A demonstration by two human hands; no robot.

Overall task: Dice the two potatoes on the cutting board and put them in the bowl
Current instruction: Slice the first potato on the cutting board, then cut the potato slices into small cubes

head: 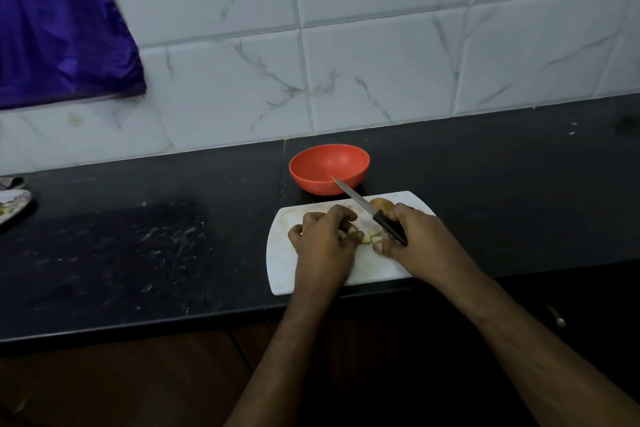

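On the white board [311, 274] at the front edge of the dark desk [138, 246], both hands meet over a small heap of pale potato pieces [372, 236]. The left hand [323, 239] lies knuckles up, its fingers curled down and in toward the pieces; whether they pinch any cannot be told, since the hand hides its own fingertips. The right hand [415, 236] grips the black handle of a knife [367, 210], fingers wrapped round it, with the thumb tip down beside the pieces. The blade slants up and away to the left, its tip showing in front of the red bowl [329, 166]. The bowl stands on the desk just behind the board, nothing visible inside it. A whole brown potato [381, 203] lies at the board's far edge, just beyond the right hand.
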